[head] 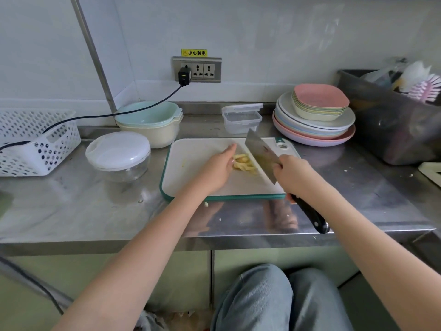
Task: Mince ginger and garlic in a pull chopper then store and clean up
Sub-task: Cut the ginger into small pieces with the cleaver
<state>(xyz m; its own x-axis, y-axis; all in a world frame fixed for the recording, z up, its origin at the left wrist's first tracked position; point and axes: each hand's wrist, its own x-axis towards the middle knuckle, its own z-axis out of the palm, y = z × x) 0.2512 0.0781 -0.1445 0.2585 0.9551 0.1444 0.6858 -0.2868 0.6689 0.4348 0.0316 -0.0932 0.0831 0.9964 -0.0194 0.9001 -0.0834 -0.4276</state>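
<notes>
Your right hand (292, 174) grips the cleaver (262, 156), blade tilted over the pale ginger pieces (244, 164) on the cutting board (191, 168); your left hand (218, 169) lies flat, fingers straight, beside them. On the bench (71, 206): lidded pull chopper (118, 155) left of the board, white basket (35, 142) further left. Behind: stacked bowls (150, 123), clear container (242, 118), stacked plates (315, 120), grey bin (391, 115) at right.
</notes>
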